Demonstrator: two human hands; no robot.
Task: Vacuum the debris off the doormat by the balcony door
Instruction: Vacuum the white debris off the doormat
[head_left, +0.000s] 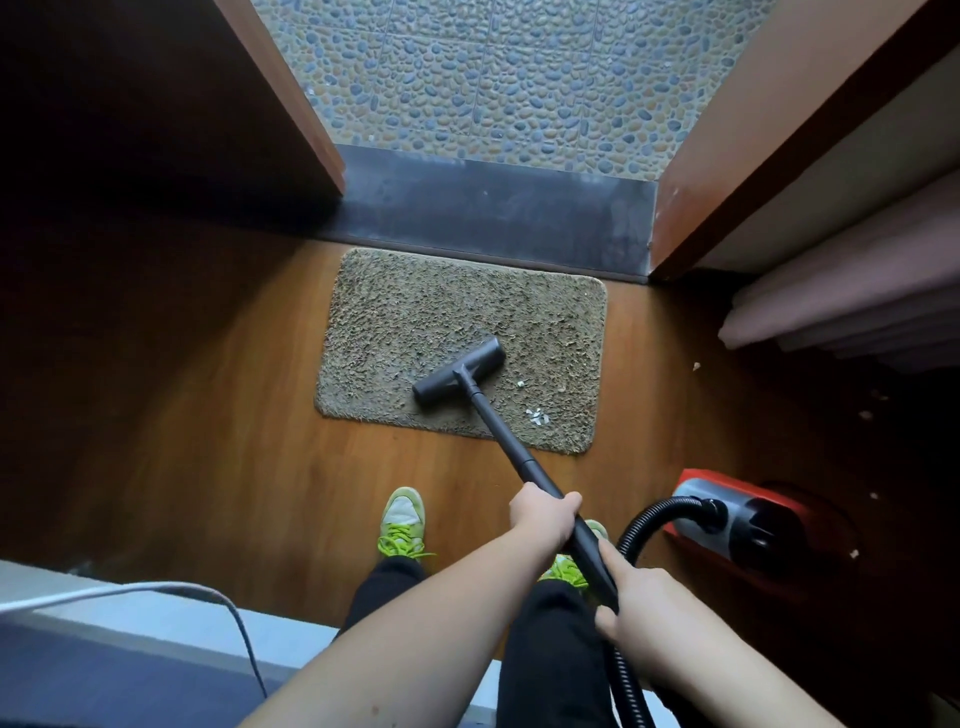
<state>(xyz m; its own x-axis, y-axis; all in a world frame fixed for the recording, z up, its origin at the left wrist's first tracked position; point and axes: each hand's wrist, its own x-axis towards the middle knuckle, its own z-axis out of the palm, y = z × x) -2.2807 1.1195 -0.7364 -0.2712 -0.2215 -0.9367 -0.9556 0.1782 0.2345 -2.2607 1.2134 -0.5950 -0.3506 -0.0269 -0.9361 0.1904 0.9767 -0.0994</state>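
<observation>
A shaggy tan doormat lies on the wooden floor before the dark door threshold. The black vacuum floor head rests on the mat's near middle, angled. White debris bits lie on the mat's near right corner, to the right of the wand, with one more white bit a little farther in. The black wand runs back to me. My left hand grips the wand higher up. My right hand grips it lower, near the hose.
The red and black vacuum body sits on the floor at right. Small crumbs dot the floor right of the mat. Pink curtain folds hang at right. An open door stands left. A grey cable crosses the lower left. My green shoe stands behind the mat.
</observation>
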